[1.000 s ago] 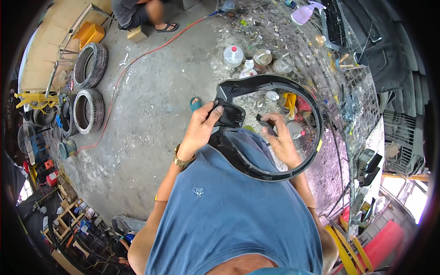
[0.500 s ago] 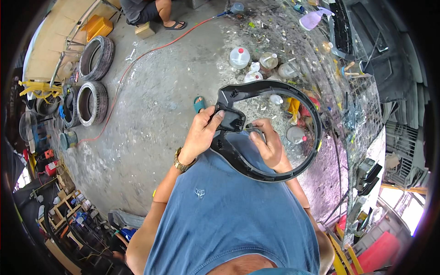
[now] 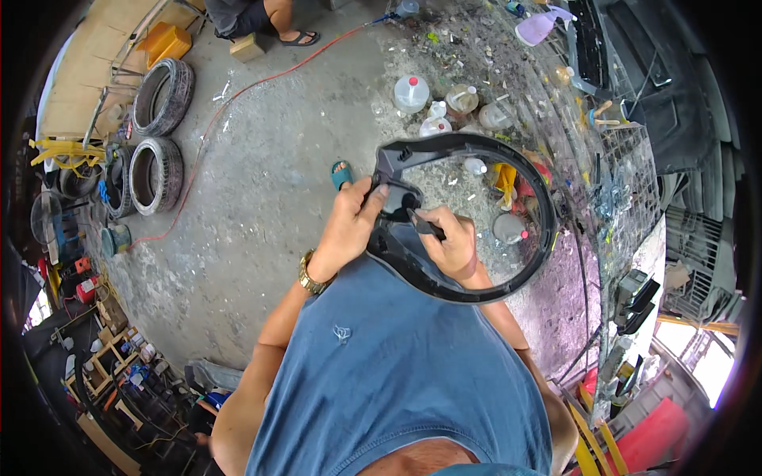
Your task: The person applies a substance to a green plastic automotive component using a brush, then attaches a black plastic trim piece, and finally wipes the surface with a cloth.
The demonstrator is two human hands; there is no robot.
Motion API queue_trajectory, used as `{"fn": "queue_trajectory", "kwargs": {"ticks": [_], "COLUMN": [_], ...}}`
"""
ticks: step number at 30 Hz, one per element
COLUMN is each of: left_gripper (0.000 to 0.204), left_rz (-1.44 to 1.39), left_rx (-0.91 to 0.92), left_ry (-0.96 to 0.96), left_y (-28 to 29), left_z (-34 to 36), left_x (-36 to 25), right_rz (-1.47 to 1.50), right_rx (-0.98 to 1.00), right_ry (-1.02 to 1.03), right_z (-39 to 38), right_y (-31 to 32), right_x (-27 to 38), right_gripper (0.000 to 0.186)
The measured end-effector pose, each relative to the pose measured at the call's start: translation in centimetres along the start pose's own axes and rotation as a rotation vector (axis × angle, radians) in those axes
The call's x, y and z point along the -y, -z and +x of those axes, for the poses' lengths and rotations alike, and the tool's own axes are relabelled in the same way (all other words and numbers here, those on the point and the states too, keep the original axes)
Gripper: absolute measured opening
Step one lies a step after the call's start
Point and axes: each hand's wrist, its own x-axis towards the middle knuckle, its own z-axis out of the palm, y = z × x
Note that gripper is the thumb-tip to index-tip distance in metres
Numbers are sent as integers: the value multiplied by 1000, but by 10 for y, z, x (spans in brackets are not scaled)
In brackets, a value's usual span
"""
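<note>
My left hand (image 3: 352,222), a watch on its wrist, is closed on the black ring-shaped plastic trim (image 3: 533,170). Its thumb presses the dark flat block at the ring's left side, where the two curved arms meet. Between the fingers of my right hand (image 3: 452,244) is a small dark flat piece (image 3: 429,225), its tip touching or very near the lower edge of that block; its kind cannot be made out. My right forearm passes beneath the lower curve of the trim. The ring is held above my blue shirt (image 3: 397,357), and the floor shows through it.
Clear jugs (image 3: 411,95) stand on the littered floor ahead. Two tyres (image 3: 155,176) lie at the left, with a red hose (image 3: 262,86) curving past them. A person's sandalled foot (image 3: 300,38) is at the top. Wire grating (image 3: 627,174) and dark panels line the right.
My right hand has turned and moved slightly left, bringing the small dark piece up to the block. The trim has shifted slightly upward, while my left hand keeps its grip.
</note>
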Motion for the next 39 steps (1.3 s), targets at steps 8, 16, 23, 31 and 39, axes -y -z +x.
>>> {"fn": "queue_trajectory", "kwargs": {"ticks": [8, 16, 23, 31, 39], "left_gripper": [32, 30, 32, 31, 29], "left_rz": [29, 34, 60, 86, 54], "left_rx": [9, 17, 19, 18, 46], "left_ry": [-31, 3, -46, -55, 2], "left_y": [-1, -2, -3, 0, -3], "left_z": [5, 0, 4, 5, 6], "left_x": [7, 4, 11, 7, 8], "right_rz": [-7, -51, -36, 76, -42], "right_rx": [-47, -83, -55, -163, -46], "right_ry": [201, 243, 315, 28, 220], "right_z": [8, -1, 4, -4, 2], "right_y": [1, -2, 0, 8, 3], "right_x": [-1, -11, -11, 2, -5], "right_gripper": [27, 24, 31, 20, 25]}}
